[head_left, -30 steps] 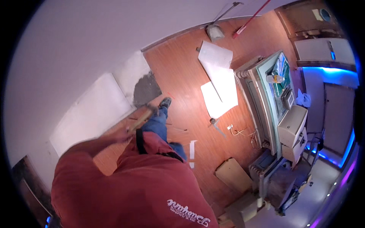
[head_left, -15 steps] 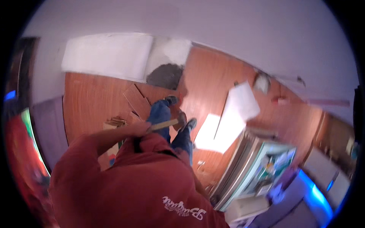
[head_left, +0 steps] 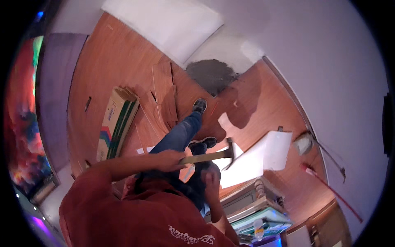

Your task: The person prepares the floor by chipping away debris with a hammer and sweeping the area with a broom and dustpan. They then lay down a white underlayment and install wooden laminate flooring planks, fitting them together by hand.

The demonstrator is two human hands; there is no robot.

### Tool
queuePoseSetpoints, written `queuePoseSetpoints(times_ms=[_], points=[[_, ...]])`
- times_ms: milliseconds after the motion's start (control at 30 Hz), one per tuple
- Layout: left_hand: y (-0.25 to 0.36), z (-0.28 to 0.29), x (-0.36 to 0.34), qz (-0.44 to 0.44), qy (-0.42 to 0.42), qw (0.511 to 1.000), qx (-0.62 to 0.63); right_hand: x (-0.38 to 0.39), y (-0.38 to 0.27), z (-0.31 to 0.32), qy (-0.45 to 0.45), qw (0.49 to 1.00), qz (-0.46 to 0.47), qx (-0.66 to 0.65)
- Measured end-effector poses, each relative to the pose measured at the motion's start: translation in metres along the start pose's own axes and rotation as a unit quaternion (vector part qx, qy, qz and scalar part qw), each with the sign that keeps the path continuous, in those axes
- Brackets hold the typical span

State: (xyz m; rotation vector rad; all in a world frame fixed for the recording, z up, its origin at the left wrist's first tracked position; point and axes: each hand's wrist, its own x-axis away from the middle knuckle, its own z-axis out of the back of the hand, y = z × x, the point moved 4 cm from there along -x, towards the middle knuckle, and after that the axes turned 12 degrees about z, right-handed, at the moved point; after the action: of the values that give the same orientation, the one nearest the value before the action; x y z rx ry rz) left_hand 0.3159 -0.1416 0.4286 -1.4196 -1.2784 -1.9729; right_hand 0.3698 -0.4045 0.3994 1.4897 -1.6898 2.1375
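My left hand [head_left: 170, 159] is closed round the handle end of a claw hammer [head_left: 207, 157], held level in front of my waist. Its pale handle points right, and the dark metal head lies beyond my shoes. Near my right thigh is my right hand [head_left: 212, 181], blurred and apart from the hammer; its fingers are not clear. Loose wood-look floor planks [head_left: 164, 88] lie on the floor ahead to the left. Beside them rests a long cardboard box [head_left: 112, 119] with green edges.
A grey patch [head_left: 212, 74] marks the pale floor section ahead, next to a white sheet [head_left: 164, 24]. White paper sheets [head_left: 277, 150] lie to the right. A long red-ended bar [head_left: 335, 193] and a white bag-like item [head_left: 303, 145] are near the right wall. A cabinet [head_left: 247, 197] stands close at right.
The view has turned and shifted, bringing the cardboard box and planks into fuller sight. My right hand has come into view by my thigh. The hammer stays in my left hand.
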Motion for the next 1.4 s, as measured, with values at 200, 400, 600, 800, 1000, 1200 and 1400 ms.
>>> queuePoseSetpoints(times_ms=[200, 400, 600, 800, 1000, 1200, 1400], points=[[-0.016, 0.085, -0.268, -0.205, 0.125, 0.971, -0.002, -0.309, 0.009, -0.017, 0.26, 0.932, 0.175, -0.181], [-0.136, 0.18, -0.464, -0.278, 0.204, 0.938, -0.041, -0.489, 0.097, -0.015, 0.151, 0.952, 0.116, -0.24], [-0.302, 0.262, -0.548, -0.251, 0.587, 0.75, 0.172, -0.555, 0.195, -0.033, 0.048, 0.994, 0.1, 0.009], [-0.351, 0.312, -0.532, -0.24, 0.684, 0.651, 0.225, -0.571, 0.137, -0.112, -0.108, 0.942, 0.209, 0.24], [-0.382, 0.331, -0.537, -0.236, 0.634, 0.575, 0.46, -0.652, 0.127, -0.187, -0.124, 0.961, 0.151, 0.199], [-0.385, 0.327, -0.536, -0.219, 0.674, 0.582, 0.399, -0.665, 0.159, -0.218, -0.079, 0.958, 0.205, 0.183], [-0.376, 0.33, -0.548, -0.207, 0.7, 0.589, 0.346, -0.686, 0.182, -0.22, -0.076, 0.941, 0.234, 0.232]])
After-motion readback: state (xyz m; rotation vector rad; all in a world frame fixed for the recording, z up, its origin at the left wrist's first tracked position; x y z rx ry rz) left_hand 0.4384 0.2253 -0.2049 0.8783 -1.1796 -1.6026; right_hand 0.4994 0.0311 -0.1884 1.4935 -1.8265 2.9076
